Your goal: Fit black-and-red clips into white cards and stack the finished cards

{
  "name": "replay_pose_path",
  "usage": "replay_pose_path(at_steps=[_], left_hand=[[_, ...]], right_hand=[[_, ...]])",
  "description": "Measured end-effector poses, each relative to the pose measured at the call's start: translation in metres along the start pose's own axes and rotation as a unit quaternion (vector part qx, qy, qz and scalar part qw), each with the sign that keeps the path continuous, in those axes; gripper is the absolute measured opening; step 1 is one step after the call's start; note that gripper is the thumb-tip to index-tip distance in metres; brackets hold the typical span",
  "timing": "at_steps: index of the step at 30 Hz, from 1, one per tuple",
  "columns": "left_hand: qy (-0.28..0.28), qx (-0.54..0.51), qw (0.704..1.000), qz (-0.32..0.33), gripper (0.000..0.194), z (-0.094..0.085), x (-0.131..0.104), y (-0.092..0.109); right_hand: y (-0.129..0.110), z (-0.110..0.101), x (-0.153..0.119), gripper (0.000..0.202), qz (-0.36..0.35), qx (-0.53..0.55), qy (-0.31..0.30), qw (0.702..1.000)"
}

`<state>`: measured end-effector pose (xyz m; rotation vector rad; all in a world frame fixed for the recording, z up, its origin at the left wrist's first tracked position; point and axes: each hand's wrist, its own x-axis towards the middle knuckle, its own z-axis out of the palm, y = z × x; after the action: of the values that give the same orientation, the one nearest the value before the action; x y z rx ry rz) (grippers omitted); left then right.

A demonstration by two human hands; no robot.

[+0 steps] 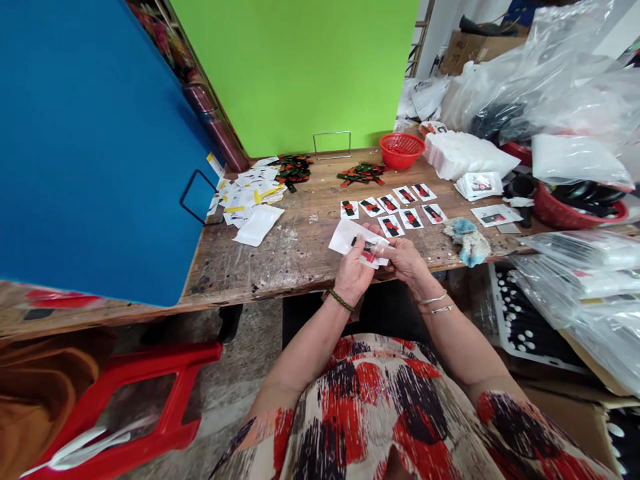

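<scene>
Above the table's front edge, my left hand (356, 268) pinches a white packet (345, 237) with a clear front, its thumb over a black and red piece inside. My right hand (407, 261) has its fingers closed on the packet's right end. Just beyond my hands lie two rows of white cards (411, 219), each with a black and red piece on it. Farther back are a pile of black and red pieces (361, 175) and a second such pile (294, 169). White and yellow packets (250, 190) are heaped at the left, with a blank white sheet (259, 225) in front.
A red basket (402, 152) stands by the green panel (310, 73). A stained cloth (467, 240), stacked packets (479, 185) and plastic bags (565, 87) lie right. A blue panel (90, 147) stands left, above a red stool (173, 393).
</scene>
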<state>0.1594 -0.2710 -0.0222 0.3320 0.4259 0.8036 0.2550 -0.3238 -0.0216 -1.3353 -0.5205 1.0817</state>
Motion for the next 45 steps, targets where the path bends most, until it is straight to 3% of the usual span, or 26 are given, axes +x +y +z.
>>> replay_pose_path(at_steps=[3,8,13,15,20,23,27,32,34,36,40,45], left_hand=[[-0.002,-0.004,1.000,-0.006,0.018,-0.001,0.001,0.000],[0.020,-0.022,1.000,-0.007,0.016,-0.002,0.003,0.003],[0.017,-0.036,0.999,-0.018,0.018,0.006,0.000,-0.005],[0.014,-0.034,0.999,-0.025,0.019,0.009,-0.001,-0.007],[0.012,-0.026,0.999,-0.023,0.017,0.007,-0.003,-0.008],[-0.001,0.020,1.000,-0.004,0.014,0.001,-0.003,-0.004],[-0.007,0.116,0.993,0.023,0.032,-0.010,-0.001,0.004],[-0.002,0.179,0.983,0.051,0.046,-0.015,-0.002,0.007],[0.008,0.193,0.979,0.066,0.047,-0.015,-0.004,0.008],[0.008,0.209,0.976,0.064,0.046,-0.015,-0.006,0.009],[-0.011,0.258,0.966,0.013,0.048,-0.018,-0.009,0.012],[0.016,0.235,0.969,0.076,0.049,-0.018,-0.010,0.010]], right_hand=[[0.001,0.001,-0.002,0.046,0.001,0.005,0.026,1.000],[-0.004,-0.009,-0.010,0.043,0.017,0.033,-0.063,0.997],[0.002,-0.004,-0.004,0.055,-0.038,0.012,0.064,0.997],[0.003,0.000,-0.003,0.054,-0.045,0.021,0.080,0.996],[-0.004,-0.007,-0.009,0.046,-0.028,0.029,-0.003,0.999],[-0.007,-0.018,-0.007,0.045,-0.031,0.025,0.012,0.999],[-0.013,-0.032,-0.005,0.047,-0.025,0.021,0.028,0.999],[-0.024,-0.043,-0.012,0.051,0.050,0.033,-0.099,0.993],[-0.027,-0.047,-0.011,0.049,0.067,0.015,-0.112,0.991],[-0.029,-0.050,-0.007,0.044,0.041,-0.028,-0.088,0.995],[-0.031,-0.051,-0.002,0.037,-0.095,-0.114,-0.010,0.989],[-0.033,-0.050,-0.010,0.042,-0.098,-0.095,0.010,0.991]])
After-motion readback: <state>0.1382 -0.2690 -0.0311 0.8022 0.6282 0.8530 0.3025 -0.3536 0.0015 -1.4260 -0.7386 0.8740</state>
